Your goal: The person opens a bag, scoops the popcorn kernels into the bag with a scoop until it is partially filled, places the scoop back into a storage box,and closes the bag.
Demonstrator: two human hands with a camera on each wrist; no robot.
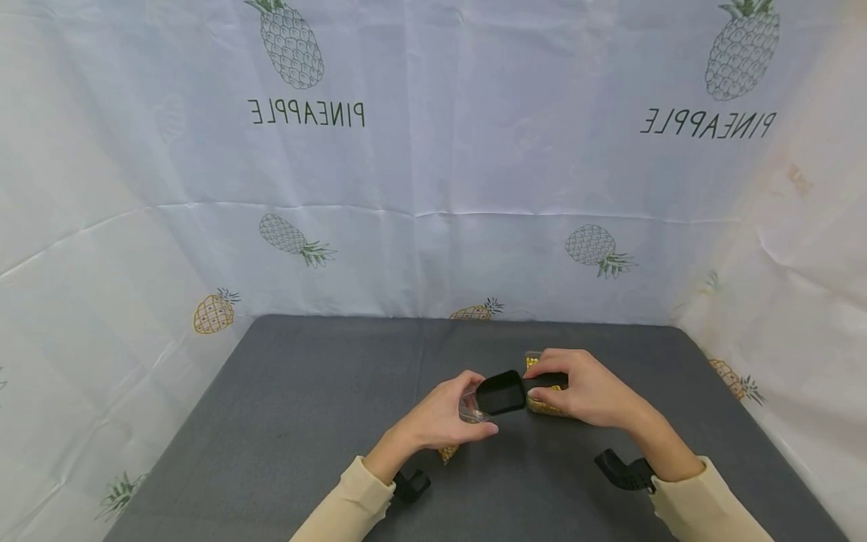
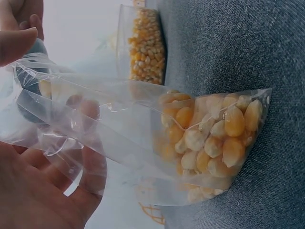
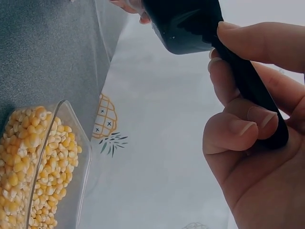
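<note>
1. The left hand (image 1: 443,415) curves thumb and fingers round the mouth of a clear plastic bag of yellow kernels (image 2: 205,138) over the dark-grey bench (image 1: 305,421); likely limp, slippery, best held by its rim.
2. The right hand (image 1: 588,390) pinches the handle, the best hold, of a black plastic scoop (image 1: 503,393), bowl at the bag's mouth; probably light, stiff.
</note>
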